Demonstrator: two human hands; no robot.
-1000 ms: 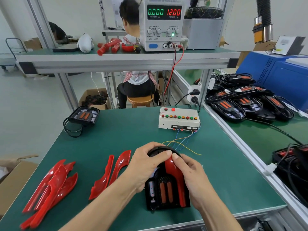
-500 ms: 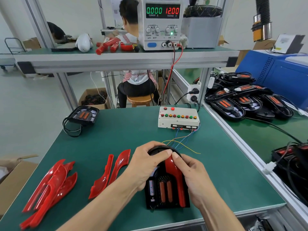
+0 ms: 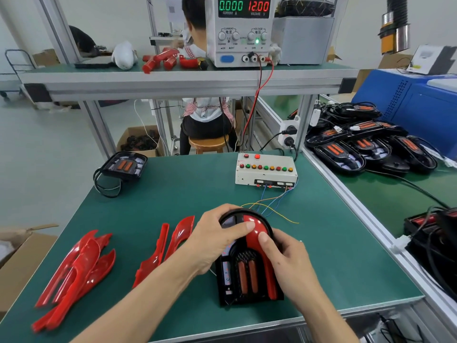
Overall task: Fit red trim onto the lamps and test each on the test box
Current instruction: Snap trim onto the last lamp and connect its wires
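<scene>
Red trim (image 3: 257,240) lies along the right side of a black lamp (image 3: 243,276) at the near middle of the green table (image 3: 173,194). The left hand (image 3: 212,243) curls round the lamp's rounded top, thumb on the trim; the right hand (image 3: 289,263) grips its right edge, thumb pressing the trim. The test box (image 3: 265,172) sits behind, loose trims (image 3: 76,273) to the left

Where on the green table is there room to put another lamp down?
Bare mat lies between the spare lamp and the test box, and right of the loose wires. Crowded: the red trims on the left, both hands centre.
</scene>
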